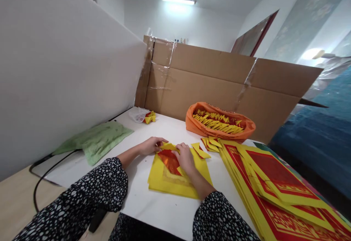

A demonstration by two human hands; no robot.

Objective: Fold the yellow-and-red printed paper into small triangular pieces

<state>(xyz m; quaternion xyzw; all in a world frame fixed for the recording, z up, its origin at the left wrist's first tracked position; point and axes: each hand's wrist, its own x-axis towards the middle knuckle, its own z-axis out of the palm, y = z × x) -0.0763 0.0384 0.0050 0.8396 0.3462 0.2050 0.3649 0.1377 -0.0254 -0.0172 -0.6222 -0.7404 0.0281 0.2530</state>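
Observation:
A stack of yellow paper sheets (181, 189) lies on the white table in front of me. On it is a partly folded yellow and red paper (170, 163) with a shiny orange-red area. My left hand (151, 146) pinches the upper left edge of this paper. At its upper right, my right hand (184, 157) grips the edge with thumb and fingers. Just right of my right hand lies a folded yellow piece (200, 151), and several more folded pieces (211, 144) sit beyond it.
An orange bag (192, 122) packed with folded yellow pieces stands at the back. Large red and yellow sheets (282, 186) are piled on the right. A green cloth (101, 142), a black cable (41, 180) and a plastic bag (138, 114) lie left. Cardboard (203, 65) stands behind.

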